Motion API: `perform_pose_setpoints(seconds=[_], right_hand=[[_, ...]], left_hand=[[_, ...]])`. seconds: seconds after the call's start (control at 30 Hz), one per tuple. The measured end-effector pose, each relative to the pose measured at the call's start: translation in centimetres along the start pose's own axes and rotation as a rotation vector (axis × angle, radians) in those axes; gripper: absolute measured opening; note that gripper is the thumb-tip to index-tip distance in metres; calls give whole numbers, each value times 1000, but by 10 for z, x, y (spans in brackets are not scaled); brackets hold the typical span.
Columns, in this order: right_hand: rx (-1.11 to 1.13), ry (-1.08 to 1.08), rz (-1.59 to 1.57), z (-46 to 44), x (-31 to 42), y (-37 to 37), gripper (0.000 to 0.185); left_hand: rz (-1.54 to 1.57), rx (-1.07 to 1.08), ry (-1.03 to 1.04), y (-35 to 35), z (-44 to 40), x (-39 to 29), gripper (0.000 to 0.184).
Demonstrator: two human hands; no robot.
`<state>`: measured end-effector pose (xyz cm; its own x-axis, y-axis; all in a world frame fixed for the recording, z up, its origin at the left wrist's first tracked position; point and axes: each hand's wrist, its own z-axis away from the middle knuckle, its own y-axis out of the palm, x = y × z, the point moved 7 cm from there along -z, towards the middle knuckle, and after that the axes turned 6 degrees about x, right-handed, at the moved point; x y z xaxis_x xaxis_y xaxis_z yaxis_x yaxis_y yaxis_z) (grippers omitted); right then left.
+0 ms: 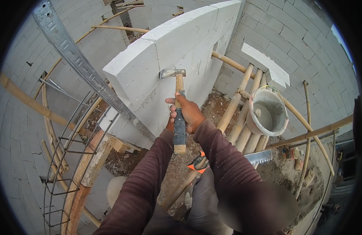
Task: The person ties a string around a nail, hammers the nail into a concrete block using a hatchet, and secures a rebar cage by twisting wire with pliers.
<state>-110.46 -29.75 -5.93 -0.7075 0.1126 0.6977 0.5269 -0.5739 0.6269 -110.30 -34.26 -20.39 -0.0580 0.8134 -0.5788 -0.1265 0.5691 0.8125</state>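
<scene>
1. While the right hand (193, 113) wraps its fingers round the hammer (180, 125) at centre, hammerhead toward twelve o'clock, the left hand (170, 124) is mostly hidden; its fingers I cannot tell.
2. The wall (191, 43) at twelve seems largely raised; the block (263, 62) at two looks unlaid.

Bamboo poles (232, 110) formed a rough platform under a block, a bucket and a saw.
The poles ran side by side. A white block (266, 65) lay crosswise at the platform's far end. Nearer, toward the right edge, a grey-smeared bucket (256, 126) stood with its mouth up. At the near end was the toothed saw (260, 157), blade crosswise, partly hidden; whether its full length rested on the poles was unclear.
</scene>
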Motion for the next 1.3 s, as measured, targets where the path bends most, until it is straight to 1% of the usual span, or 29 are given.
perform_pose_setpoints(seconds=[0.27,0.47,0.6,0.73,0.97,1.13,1.3], right_hand=[[16,100,38,24,-22,23,45],[33,165,44,40,-43,41,46],[47,196,59,53,-54,56,46],[68,229,49,64,-63,66,45],[85,272,104,79,-62,74,44],[76,254,128,80,-57,72,46],[31,211,98,72,-47,62,45]], left_hand=[[-36,-228,-90,-24,25,7,24],[-42,-362,-172,-22,-1,21,24],[-65,-386,-186,-18,-16,22,26],[-53,-344,-218,-18,-17,24,26],[-84,-360,-237,-21,-20,29,26],[-58,-363,-230,-21,-19,28,26],[-51,-425,-202,-16,-17,18,27]])
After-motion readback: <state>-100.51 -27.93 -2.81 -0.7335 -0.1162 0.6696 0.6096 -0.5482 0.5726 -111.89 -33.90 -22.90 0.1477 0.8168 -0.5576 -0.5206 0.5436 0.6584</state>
